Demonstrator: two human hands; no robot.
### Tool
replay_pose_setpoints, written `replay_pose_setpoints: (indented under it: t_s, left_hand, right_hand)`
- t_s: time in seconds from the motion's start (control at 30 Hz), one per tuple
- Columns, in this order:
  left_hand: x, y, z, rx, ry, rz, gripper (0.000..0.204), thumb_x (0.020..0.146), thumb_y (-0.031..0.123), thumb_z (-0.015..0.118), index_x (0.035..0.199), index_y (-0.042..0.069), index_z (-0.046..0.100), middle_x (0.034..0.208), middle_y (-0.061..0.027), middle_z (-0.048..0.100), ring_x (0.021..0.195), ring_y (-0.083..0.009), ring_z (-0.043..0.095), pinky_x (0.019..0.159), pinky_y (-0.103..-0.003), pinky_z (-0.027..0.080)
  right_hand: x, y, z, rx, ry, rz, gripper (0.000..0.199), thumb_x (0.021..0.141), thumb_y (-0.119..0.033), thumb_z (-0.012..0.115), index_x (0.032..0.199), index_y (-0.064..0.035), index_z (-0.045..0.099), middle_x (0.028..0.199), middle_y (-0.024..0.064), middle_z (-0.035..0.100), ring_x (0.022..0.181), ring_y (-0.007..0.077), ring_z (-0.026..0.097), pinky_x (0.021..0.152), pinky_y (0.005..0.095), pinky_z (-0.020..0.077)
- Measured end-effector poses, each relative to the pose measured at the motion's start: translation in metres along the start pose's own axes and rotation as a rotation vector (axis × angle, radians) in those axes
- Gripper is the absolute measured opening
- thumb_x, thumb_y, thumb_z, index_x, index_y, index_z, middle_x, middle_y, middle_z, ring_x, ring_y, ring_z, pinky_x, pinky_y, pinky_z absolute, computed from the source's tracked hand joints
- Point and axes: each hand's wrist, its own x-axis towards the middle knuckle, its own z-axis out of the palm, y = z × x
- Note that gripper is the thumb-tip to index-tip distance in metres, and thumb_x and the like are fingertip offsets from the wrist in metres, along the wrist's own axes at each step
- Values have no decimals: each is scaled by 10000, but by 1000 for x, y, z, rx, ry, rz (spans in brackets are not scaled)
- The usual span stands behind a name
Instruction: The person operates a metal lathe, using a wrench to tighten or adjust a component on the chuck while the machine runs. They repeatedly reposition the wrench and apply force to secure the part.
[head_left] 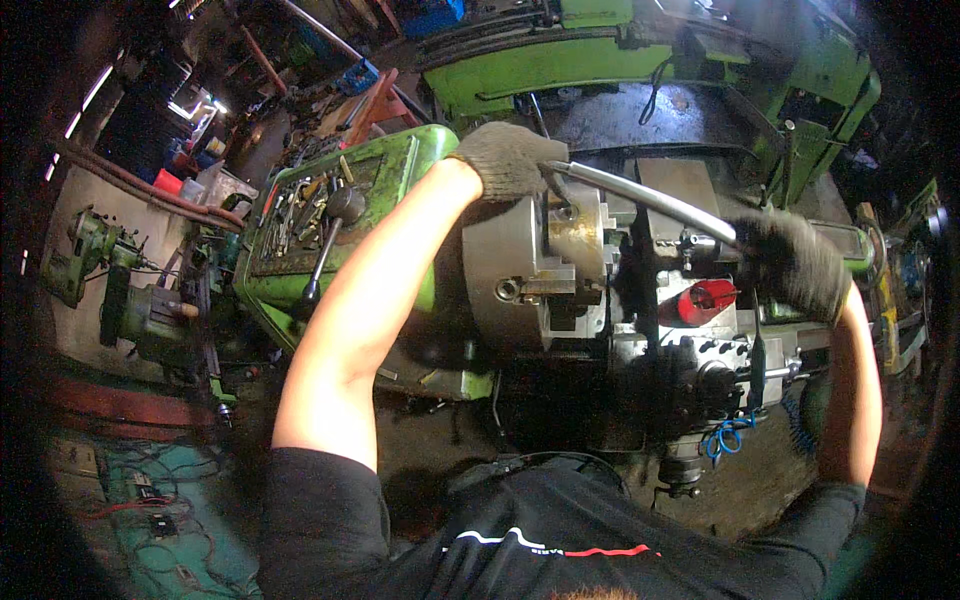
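Note:
A long silvery metal bar (650, 200) slants above the lathe, from the top of the chuck down to the right. My left hand (508, 160), in a dark knit glove, is closed around its upper end, just above the chuck's rim. A dark curved piece (560, 192) hangs below that end; how it joins the bar cannot be made out. At the lower end my gloved right hand (800, 260) grips the bar, blurred by motion. Beneath is the big steel lathe chuck (505, 255), with stepped jaws and a workpiece (577, 235) between them.
A red container (705, 300) sits on the carriage near the tool post (690, 245). Left of the chuck, the green headstock (425, 150) carries loose tools (300, 215) and a mallet-like tool (345, 205). Another green machine (560, 70) stands behind. A blue coiled hose (730, 437) hangs in front.

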Motion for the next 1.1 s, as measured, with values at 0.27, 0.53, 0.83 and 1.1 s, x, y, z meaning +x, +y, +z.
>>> replay_pose_setpoints:
  t_s: [0.27, 0.53, 0.83, 1.1]
  left_hand:
    - [12, 18, -2, -101, -67, -263, 359, 932, 210, 601, 1249, 123, 744, 1143, -222, 775, 1115, -463, 730, 957, -550, 588]
    - [29, 31, -10, -172, -100, -438, 376, 989, 248, 592, 1218, 48, 813, 1236, -258, 778, 1160, -411, 773, 997, -520, 610]
    - [10, 31, 4, -273, 129, -292, 357, 891, 271, 766, 1146, 25, 814, 1160, -282, 784, 1085, -445, 781, 953, -521, 625]
    - [0, 33, 3, -255, 137, -92, 363, 916, 315, 689, 1166, 103, 844, 1204, -219, 805, 1115, -368, 796, 963, -497, 625]
  right_hand:
    - [131, 77, -34, -560, 243, -206, 209, 953, -221, 694, 973, -27, 767, 989, 242, 774, 982, 442, 763, 837, 535, 614]
    - [247, 89, -9, -709, 356, -199, 192, 973, -224, 668, 1050, -117, 808, 1046, 216, 784, 1035, 439, 756, 882, 532, 610]
    - [193, 52, -2, -731, 307, 39, 266, 980, -218, 692, 1197, -98, 789, 1207, 173, 772, 1164, 407, 721, 1019, 485, 566]
    - [131, 87, 10, -638, 318, 86, 324, 944, -164, 747, 1249, -54, 758, 1231, 200, 764, 1187, 418, 709, 1025, 467, 563]
